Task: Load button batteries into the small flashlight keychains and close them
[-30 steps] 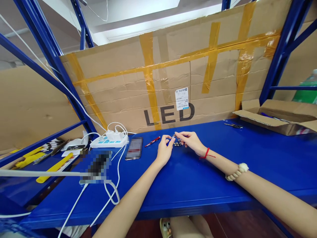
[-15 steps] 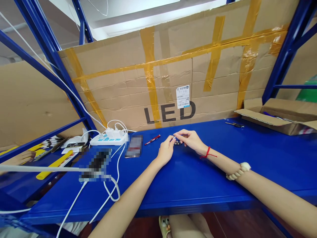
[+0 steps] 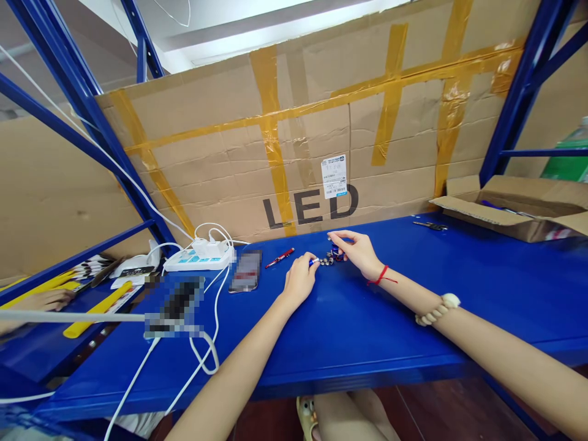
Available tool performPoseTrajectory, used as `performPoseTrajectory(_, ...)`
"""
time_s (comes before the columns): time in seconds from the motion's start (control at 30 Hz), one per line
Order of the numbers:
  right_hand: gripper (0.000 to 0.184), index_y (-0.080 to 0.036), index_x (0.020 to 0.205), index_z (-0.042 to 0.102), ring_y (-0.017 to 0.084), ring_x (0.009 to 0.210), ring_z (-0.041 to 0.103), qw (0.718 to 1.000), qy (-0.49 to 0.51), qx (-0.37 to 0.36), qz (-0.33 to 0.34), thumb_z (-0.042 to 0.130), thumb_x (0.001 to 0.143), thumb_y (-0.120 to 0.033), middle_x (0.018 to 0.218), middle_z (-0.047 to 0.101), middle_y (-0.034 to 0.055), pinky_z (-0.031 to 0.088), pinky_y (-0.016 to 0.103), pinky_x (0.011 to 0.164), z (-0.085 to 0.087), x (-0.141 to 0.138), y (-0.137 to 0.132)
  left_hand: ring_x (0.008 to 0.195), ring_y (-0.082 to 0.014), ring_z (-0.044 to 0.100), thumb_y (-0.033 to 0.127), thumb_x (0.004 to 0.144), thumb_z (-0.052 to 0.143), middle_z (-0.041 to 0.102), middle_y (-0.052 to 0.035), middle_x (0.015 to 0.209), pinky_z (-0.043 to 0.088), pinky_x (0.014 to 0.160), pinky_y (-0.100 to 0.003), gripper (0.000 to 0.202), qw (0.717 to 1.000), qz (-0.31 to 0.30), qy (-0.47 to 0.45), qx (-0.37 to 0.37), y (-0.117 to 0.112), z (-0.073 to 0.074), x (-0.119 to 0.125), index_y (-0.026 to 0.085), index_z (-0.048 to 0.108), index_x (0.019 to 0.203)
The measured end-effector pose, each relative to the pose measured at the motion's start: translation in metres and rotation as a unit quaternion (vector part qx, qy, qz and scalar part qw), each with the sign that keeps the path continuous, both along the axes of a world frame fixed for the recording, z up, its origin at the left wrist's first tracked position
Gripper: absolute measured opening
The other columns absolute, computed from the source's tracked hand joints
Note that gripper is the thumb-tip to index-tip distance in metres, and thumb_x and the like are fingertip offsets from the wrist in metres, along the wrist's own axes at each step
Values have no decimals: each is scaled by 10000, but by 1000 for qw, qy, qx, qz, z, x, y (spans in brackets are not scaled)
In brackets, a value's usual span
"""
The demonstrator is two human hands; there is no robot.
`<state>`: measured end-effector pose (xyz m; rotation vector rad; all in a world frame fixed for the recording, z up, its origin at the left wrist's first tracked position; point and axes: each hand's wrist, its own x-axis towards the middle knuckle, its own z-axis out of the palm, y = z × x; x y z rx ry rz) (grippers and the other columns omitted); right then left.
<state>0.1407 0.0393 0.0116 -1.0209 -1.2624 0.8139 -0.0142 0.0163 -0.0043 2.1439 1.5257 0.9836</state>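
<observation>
My left hand (image 3: pixel 299 280) rests on the blue shelf top (image 3: pixel 349 324) with its fingers curled round a small blue-and-silver object (image 3: pixel 313 261). Just right of it my right hand (image 3: pixel 356 251) hovers over a small cluster of tiny dark and silver parts (image 3: pixel 327 260), with thumb and fingers pinched; what they hold is too small to make out. A red string and a bead bracelet (image 3: pixel 436 309) are on my right forearm.
A red pen (image 3: pixel 280 258), a phone (image 3: pixel 246 271) and a white power strip (image 3: pixel 197 257) with cables lie to the left. An open cardboard box (image 3: pixel 514 208) and keys (image 3: pixel 429 225) are at right. Taped LED cardboard (image 3: pixel 303 147) backs the shelf. Another person's hand (image 3: pixel 43 300) is far left.
My hands have drawn slightly apart. The left hand closed round the small blue object and moved left, the right hand shifted back over the cluster of parts.
</observation>
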Motion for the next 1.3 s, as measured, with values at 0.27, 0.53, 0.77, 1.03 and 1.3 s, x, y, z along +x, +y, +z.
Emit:
performPoseTrajectory(0.27, 383, -125, 832, 674, 58, 437, 459, 1000, -30, 6, 3, 645, 637, -453, 790, 674, 64, 379, 177, 333, 1, -1, -2, 935, -183, 526, 181, 825, 478, 544, -43, 935, 407, 837, -311, 149, 996, -25, 83, 12, -1, -3, -1, 223, 548, 949)
performPoseTrajectory(0.53, 391, -135, 826, 678, 80, 455, 486, 997, -67, 33, 0, 630, 649, -480, 781, 665, 66, 372, 189, 333, -2, 1, 0, 918, -172, 519, 207, 847, 454, 505, -41, 936, 427, 791, -284, 198, 994, -14, 105, 12, -1, -2, 0, 235, 584, 993)
performPoseTrajectory(0.77, 404, -134, 848, 686, 91, 451, 513, 995, -81, 54, -31, 625, 658, -486, 832, 684, 81, 399, 214, 371, -4, 11, 8, 944, -178, 486, 142, 832, 454, 509, -47, 941, 414, 845, -304, 230, 991, -4, 118, 68, -2, 2, -2, 232, 613, 972)
performPoseTrajectory(1.03, 317, -169, 818, 698, 122, 495, 570, 971, -199, 39, -130, 575, 725, -447, 799, 704, 46, 453, 253, 517, -6, 37, 21, 1000, -181, 487, 102, 821, 438, 525, -56, 956, 403, 898, -313, 274, 991, 16, 116, 70, 2, 1, -6, 222, 613, 993)
performPoseTrajectory(1.3, 160, -279, 786, 705, 164, 812, 604, 859, -500, 46, -103, 561, 781, -350, 900, 681, -16, 396, 229, 583, -6, 39, 11, 991, -194, 513, 68, 805, 421, 539, -83, 983, 435, 883, -321, 305, 992, 26, 108, 59, 2, -2, -7, 180, 614, 1013)
